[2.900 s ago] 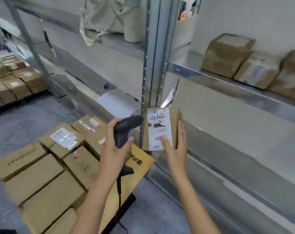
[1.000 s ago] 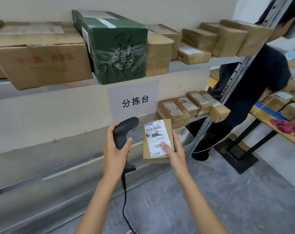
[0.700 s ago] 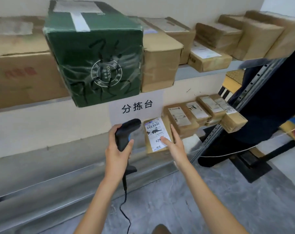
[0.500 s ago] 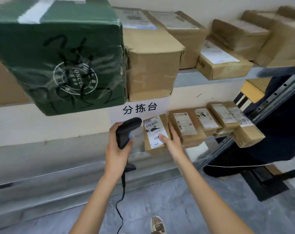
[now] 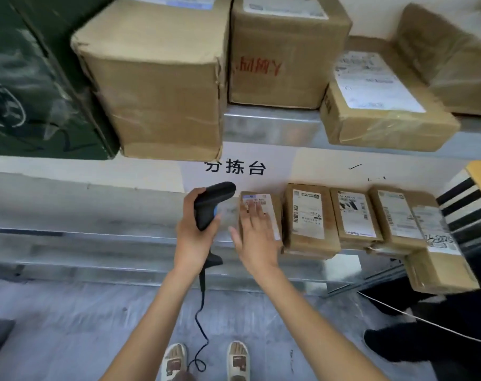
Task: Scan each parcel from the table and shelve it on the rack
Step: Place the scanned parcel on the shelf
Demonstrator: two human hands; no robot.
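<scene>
Parcel [image 5: 272,213] lies label-up on lower rack shelf [image 5: 96,229], leftmost in a row of small parcels [image 5: 354,215] near its front edge. Right hand [image 5: 257,237] flat on it, fingers straight; left hand [image 5: 192,240] grips black scanner [image 5: 210,202] just beside. Bigger boxes [image 5: 156,86] fill the shelf above.

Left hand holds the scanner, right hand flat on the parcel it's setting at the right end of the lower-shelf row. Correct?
Not quite. The head view shows the parcel at the left end of the row on the lower shelf, not the right. The rest holds: the left hand grips the scanner, and the right hand lies flat on the parcel.
</scene>
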